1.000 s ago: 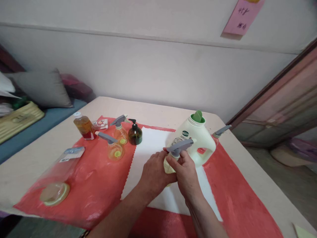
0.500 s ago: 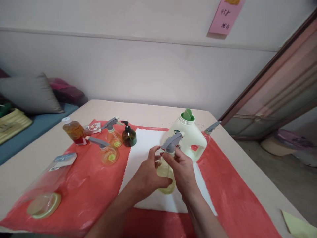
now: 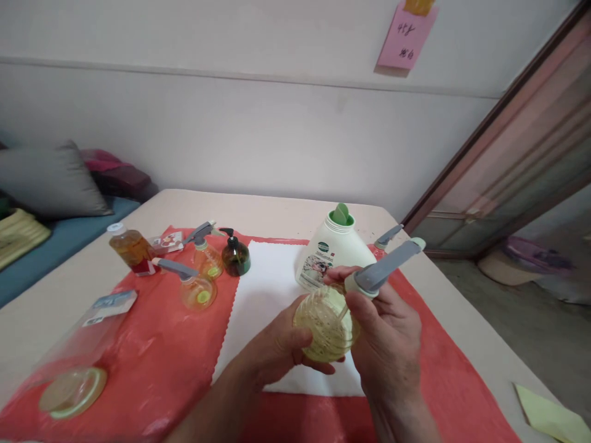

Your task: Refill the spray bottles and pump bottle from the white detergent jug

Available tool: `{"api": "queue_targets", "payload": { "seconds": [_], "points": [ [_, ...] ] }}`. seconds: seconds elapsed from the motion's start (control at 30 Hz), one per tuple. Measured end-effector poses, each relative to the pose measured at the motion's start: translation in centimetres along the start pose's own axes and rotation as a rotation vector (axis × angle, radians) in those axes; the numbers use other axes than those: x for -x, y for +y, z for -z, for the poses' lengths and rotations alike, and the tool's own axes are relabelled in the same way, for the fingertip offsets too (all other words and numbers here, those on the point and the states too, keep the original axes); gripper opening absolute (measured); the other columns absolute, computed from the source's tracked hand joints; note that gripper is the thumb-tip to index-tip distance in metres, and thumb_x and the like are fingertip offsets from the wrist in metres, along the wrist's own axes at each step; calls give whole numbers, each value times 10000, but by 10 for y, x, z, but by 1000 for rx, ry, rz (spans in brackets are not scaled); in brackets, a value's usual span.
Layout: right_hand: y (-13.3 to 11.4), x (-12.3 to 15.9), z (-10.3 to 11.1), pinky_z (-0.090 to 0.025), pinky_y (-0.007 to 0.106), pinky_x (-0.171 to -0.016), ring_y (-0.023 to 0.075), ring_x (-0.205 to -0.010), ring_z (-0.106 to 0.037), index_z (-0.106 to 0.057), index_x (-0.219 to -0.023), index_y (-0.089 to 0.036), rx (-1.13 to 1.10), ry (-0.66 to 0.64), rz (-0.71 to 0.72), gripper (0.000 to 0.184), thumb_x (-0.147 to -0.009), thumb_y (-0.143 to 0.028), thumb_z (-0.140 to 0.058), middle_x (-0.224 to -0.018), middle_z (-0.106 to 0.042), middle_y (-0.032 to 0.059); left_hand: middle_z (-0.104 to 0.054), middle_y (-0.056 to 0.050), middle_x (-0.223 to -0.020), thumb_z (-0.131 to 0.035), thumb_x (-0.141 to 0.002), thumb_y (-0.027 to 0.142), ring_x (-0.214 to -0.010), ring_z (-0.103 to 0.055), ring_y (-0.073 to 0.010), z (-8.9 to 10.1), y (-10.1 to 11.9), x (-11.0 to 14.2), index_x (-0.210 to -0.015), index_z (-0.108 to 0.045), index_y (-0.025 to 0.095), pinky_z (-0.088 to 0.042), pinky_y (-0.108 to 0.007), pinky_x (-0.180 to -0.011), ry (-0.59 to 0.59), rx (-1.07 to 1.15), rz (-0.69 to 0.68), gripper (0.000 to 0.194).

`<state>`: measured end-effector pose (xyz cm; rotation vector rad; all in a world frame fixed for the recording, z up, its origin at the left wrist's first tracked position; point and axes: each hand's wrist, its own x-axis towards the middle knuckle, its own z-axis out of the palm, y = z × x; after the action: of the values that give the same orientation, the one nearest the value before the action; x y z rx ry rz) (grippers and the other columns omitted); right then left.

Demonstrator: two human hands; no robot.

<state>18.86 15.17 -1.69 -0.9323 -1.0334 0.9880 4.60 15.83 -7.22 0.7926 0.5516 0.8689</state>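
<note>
A clear spray bottle point(image 3: 327, 325) with pale yellow liquid is tilted, its base toward me and its grey spray head point(image 3: 385, 266) to the upper right. My left hand point(image 3: 281, 344) cups the bottle's ribbed body from the left and below. My right hand point(image 3: 388, 335) has its fingers closed round the neck, just under the spray head. Behind them stands a large white detergent jug point(image 3: 323, 246) with a green spout. A white cloth point(image 3: 258, 307) lies beneath.
To the left on the red sheet point(image 3: 170, 351) stand two clear spray bottles point(image 3: 198, 292), a dark pump bottle point(image 3: 236, 257) and an amber bottle point(image 3: 133, 249). A clear plastic jar point(image 3: 74, 391) lies nearer me. Another spray bottle point(image 3: 382, 241) is behind the jug's right side.
The spray bottle went from upright to tilted, its head swinging right and its base coming up toward me. My right hand moved right with the neck; my left stayed on the body.
</note>
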Motion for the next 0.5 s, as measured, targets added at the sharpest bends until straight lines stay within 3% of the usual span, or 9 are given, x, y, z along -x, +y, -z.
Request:
{"api": "queue_targets", "payload": {
  "seconds": [0.07, 0.13, 0.27, 0.33, 0.43, 0.5],
  "points": [
    [1, 1, 1, -515, 352, -776, 234, -997, -639, -730, -1008, -269, -21, -11, -2, 231, -806, -381, -722, -1069, -718, 37, -668, -133, -1116, -787, -669, 519, -808, -678, -236, -9, -4, -1, -1308, -547, 227, -524, -266, -534, -35, 59, 7, 743],
    [5, -1, -1, -507, 361, -760, 241, -986, -642, -728, -1013, -262, -43, 14, -17, 235, -816, -387, -706, -1102, -712, 48, -670, -102, -1076, -827, -622, 468, -818, -665, -226, -16, -6, -3, -1249, -548, 222, -517, -250, -534, 74, 51, -68, 730],
    [14, -7, -12, -489, 394, -834, 237, -1013, -634, -716, -1001, -257, -50, 151, -31, 225, -859, -418, -648, -1119, -704, 44, -647, -68, -1148, -888, -558, 279, -1036, -638, -274, -22, -15, -4, -1220, -457, 245, -550, -359, -811, 407, -132, -280, 791],
    [16, -9, -16, -485, 406, -847, 227, -993, -635, -696, -993, -259, -71, 204, -32, 237, -889, -447, -597, -1107, -703, 36, -591, -91, -1280, -873, -609, 278, -1173, -586, -297, -24, -21, -1, -1302, -369, 257, -487, -423, -974, 478, -275, -378, 857],
    [13, -13, -14, -492, 398, -814, 214, -920, -639, -668, -931, -250, -102, 254, -8, 211, -883, -444, -597, -992, -703, 16, -478, -140, -1442, -822, -705, 358, -1332, -473, -316, -28, -27, 2, -1404, -254, 250, -365, -470, -1119, 305, -317, -450, 906],
    [7, -16, -9, -494, 392, -824, 211, -920, -637, -661, -891, -241, -135, 260, 9, 187, -864, -424, -628, -924, -684, 8, -458, -148, -1473, -796, -730, 453, -1337, -471, -313, -29, -24, 4, -1432, -236, 252, -370, -458, -1120, 194, -215, -434, 920]
  ]
}}
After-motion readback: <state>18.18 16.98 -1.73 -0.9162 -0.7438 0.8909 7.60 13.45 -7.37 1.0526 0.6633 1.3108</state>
